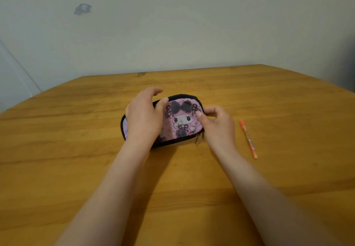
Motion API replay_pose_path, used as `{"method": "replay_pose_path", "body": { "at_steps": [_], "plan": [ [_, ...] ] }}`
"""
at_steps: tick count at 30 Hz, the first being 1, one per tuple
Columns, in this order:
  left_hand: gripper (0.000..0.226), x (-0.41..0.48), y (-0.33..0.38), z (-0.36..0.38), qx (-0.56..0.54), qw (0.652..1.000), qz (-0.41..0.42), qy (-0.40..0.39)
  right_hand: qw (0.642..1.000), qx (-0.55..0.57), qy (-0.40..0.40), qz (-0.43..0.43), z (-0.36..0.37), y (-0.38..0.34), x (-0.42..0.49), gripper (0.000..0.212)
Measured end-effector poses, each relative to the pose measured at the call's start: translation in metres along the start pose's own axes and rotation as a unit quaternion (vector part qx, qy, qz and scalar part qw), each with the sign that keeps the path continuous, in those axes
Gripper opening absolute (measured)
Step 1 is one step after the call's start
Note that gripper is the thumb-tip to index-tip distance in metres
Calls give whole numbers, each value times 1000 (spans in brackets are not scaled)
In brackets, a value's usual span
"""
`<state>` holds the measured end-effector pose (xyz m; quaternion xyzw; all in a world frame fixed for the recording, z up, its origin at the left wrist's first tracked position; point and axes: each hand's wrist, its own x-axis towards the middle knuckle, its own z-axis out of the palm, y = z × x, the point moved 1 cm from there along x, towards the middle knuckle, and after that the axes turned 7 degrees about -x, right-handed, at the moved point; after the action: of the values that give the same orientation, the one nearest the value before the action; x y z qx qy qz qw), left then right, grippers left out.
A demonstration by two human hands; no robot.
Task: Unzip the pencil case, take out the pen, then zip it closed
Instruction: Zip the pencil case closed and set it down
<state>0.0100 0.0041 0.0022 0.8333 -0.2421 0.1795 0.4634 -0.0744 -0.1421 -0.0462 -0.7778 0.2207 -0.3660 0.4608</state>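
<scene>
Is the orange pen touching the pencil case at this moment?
Apart. The head view shows the pen lying on the table right of the pencil case, with bare wood and the right hand between them.

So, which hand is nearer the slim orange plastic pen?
The right hand, at the pink fabric pencil case's right end, beside the pen; the left hand holds its left.
</scene>
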Motion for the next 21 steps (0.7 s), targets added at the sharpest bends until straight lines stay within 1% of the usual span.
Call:
{"method": "replay_pose_path", "body": {
  "at_steps": [3, 6, 7, 9, 11, 14, 16, 18, 21],
  "plan": [
    [46, 2, -10, 0, 48, 996, -70, 14, 998, 0, 46, 45, -7, 7, 9, 7],
    [58, 4, -18, 1, 7, 988, -155, 14, 993, 25, 75, 93, -10, 11, 15, 9],
    [57, 5, -21, 2, -25, 983, -179, 11, 991, 32, 78, 108, -10, 12, 17, 10],
    [45, 6, -24, 3, -89, 972, -218, 10, 988, 39, 75, 132, -11, 15, 19, 11],
    [33, 8, -27, 5, -114, 964, -239, 6, 986, 43, 75, 145, -11, 17, 20, 10],
    [29, 8, -29, 7, -134, 958, -253, 1, 986, 32, 85, 143, -12, 18, 19, 15],
    [29, 7, -30, 9, -134, 957, -258, -6, 988, 1, 73, 134, -11, 20, 20, 20],
    [30, 6, -31, 11, -107, 961, -256, -22, 990, -59, 43, 123, -8, 21, 19, 24],
    [22, 4, -32, 15, -63, 965, -251, -42, 988, -98, 28, 116, -7, 23, 17, 28]
  ]
}}
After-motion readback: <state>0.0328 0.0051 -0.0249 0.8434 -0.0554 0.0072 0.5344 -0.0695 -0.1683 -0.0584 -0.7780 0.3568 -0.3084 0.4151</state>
